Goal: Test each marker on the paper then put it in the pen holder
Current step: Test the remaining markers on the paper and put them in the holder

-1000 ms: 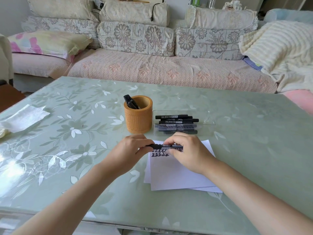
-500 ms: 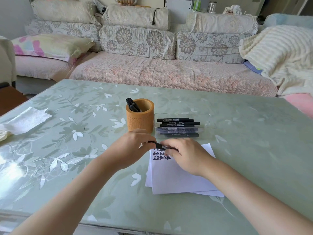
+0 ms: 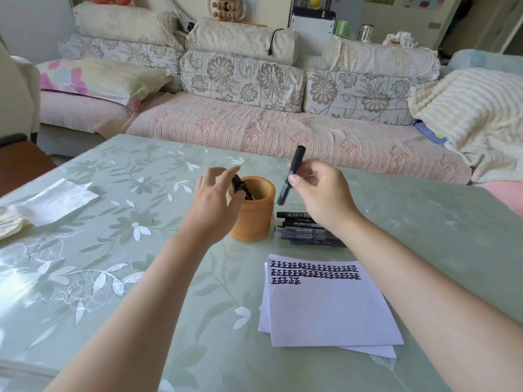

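My right hand pinches a capped black marker, held upright and tilted, just right of and above the orange pen holder. The holder has black markers standing in it. My left hand hovers beside the holder's left rim with its fingers spread and relaxed, holding nothing. Several more black markers lie in a clear tray right of the holder, partly hidden by my right wrist. White paper with three rows of black test marks lies in front of them.
A crumpled white tissue lies at the left of the green floral glass table. A sofa with floral cushions runs along the far edge, and a cream blanket sits at the right.
Both hands were low over the paper, holding the marker together. Now they are raised near the pen holder. My left hand has let go, and my right hand alone holds the marker.
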Action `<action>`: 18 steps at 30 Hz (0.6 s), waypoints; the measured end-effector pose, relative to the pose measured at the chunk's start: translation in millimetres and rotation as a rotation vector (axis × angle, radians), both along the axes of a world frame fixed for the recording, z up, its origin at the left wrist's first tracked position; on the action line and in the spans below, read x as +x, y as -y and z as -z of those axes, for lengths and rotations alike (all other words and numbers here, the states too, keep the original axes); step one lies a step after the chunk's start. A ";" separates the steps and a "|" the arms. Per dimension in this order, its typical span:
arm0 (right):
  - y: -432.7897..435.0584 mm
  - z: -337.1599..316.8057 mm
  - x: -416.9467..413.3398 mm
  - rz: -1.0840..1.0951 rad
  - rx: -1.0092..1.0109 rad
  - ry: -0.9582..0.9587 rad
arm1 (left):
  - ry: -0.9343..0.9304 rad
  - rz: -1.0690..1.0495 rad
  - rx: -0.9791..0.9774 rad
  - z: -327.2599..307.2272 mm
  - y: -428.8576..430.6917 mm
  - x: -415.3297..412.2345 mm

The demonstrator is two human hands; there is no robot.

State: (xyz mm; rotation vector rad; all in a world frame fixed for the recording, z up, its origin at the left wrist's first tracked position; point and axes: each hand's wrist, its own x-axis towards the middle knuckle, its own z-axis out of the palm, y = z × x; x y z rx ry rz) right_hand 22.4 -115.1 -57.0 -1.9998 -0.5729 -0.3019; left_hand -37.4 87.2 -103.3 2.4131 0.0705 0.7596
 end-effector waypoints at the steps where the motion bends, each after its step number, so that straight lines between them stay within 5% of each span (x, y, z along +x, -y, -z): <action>1: -9.0 -4.6 6.1 -0.004 0.013 0.002 | -0.046 0.016 0.013 1.2 -1.0 2.2; 18: -46.2 3.7 31.0 -0.205 -0.898 -0.017 | 0.092 0.054 -0.077 4.8 6.1 21.9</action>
